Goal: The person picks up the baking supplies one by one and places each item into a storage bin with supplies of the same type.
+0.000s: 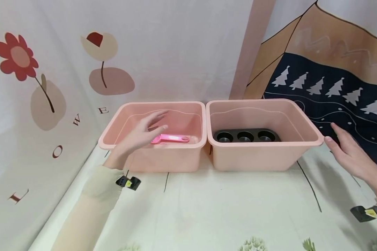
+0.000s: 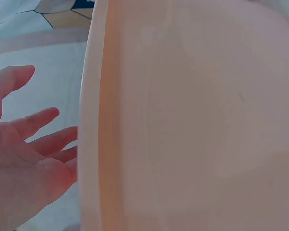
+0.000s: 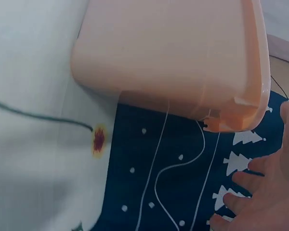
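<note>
My left hand [image 1: 140,133] is held over the front rim of the left pink bin [image 1: 163,158], its fingers loosely extended and nothing in them. Below the fingertips, inside that bin, lies a bright pink utensil [image 1: 174,138]; its left end is partly covered by my hand, so its kind is unclear. A dark muffin pan [image 1: 245,134] lies in the right pink bin [image 1: 254,157], with three of its cups in sight. Just outside that bin's right corner, my right hand [image 1: 348,153] hovers with relaxed, spread fingers and holds nothing. The right wrist view shows this hand [image 3: 269,187] apart from the bin wall.
Both bins stand side by side on a pale cloth [image 1: 220,205] with printed plants. Behind them hangs a printed curtain [image 1: 182,52] with flowers and letters on the left. A dark panel with white trees [image 1: 342,87] is at the right.
</note>
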The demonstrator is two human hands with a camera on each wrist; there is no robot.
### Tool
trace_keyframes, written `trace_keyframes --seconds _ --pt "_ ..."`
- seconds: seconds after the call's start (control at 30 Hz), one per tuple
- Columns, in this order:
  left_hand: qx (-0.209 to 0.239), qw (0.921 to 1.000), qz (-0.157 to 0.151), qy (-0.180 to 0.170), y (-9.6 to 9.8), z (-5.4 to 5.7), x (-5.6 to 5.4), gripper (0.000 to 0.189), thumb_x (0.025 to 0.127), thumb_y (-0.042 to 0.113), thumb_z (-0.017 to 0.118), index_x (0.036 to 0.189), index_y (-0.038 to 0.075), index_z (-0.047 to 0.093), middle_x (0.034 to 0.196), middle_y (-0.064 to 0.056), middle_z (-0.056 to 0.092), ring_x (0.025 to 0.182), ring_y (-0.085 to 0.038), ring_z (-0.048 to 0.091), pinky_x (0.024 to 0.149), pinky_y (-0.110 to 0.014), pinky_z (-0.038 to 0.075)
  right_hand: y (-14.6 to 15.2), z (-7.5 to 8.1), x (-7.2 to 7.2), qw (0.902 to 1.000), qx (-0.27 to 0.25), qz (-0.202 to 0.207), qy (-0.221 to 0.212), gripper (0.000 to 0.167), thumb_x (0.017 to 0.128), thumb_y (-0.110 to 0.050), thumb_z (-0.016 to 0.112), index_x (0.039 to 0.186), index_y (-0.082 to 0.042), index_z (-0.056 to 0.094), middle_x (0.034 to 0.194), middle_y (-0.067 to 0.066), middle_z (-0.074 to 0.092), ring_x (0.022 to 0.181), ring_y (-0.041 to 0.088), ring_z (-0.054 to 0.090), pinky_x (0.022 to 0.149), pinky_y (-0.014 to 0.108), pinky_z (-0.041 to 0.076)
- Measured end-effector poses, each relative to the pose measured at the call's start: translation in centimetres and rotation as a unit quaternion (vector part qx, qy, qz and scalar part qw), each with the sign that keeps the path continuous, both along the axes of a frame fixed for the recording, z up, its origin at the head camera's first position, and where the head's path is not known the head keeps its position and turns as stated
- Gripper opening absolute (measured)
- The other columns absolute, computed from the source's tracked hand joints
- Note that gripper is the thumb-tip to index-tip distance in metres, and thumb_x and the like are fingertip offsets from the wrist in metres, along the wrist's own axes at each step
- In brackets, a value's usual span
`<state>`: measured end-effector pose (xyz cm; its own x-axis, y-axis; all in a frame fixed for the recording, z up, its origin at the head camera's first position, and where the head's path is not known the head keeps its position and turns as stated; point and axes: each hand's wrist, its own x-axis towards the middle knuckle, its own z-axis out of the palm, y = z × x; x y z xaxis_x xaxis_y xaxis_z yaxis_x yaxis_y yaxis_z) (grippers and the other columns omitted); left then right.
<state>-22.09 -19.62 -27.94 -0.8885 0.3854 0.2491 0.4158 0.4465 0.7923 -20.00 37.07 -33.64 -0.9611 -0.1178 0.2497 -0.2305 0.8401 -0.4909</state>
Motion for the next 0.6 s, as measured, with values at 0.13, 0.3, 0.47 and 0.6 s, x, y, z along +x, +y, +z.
trace_keyframes --seconds 0.13,0.3,0.47,0.6 --pt "-0.058 0.9977 0.019 0.028 -2.4 0.2 1.5 0.060 0.097 0.017 0.061 0.151 0.013 0.035 0.152 -0.009 0.035 0.139 -0.027 0.029 0.110 -0.053 0.027 -0.1 0.0 0.2 0.9964 0.080 -0.028 0.005 0.075 0.104 -0.043 0.033 0.151 0.006 0.001 0.152 0.035 -0.001 0.139 0.048 -0.011 0.105 0.067 -0.012" --pt "-0.154 0.9843 0.065 0.057 -4.9 0.4 3.0 0.063 0.096 0.031 0.061 0.152 0.021 0.034 0.152 -0.007 0.033 0.137 -0.032 0.030 0.105 -0.060 0.028 -0.4 0.2 0.4 0.9888 0.140 -0.051 -0.006 0.085 0.099 -0.055 0.037 0.153 0.001 0.003 0.153 0.032 -0.001 0.137 0.050 -0.015 0.104 0.068 -0.015" --pt "-0.162 0.9802 0.080 0.082 -6.9 -0.2 4.3 0.063 0.095 0.024 0.064 0.150 0.015 0.037 0.153 -0.008 0.033 0.139 -0.031 0.027 0.104 -0.061 0.031 -0.4 0.2 0.4 0.9871 0.154 -0.042 -0.003 0.084 0.099 -0.055 0.039 0.153 -0.002 0.003 0.154 0.032 0.001 0.137 0.051 -0.014 0.103 0.067 -0.015" --pt "-0.153 0.9820 0.092 0.061 -8.5 -0.7 5.8 0.062 0.096 0.022 0.062 0.151 0.011 0.035 0.155 -0.015 0.026 0.141 -0.037 0.019 0.096 -0.066 0.036 -0.1 -0.2 0.3 0.9873 0.156 -0.027 0.005 0.082 0.098 -0.051 0.043 0.154 -0.005 0.005 0.154 0.031 0.002 0.138 0.048 -0.015 0.104 0.065 -0.016"
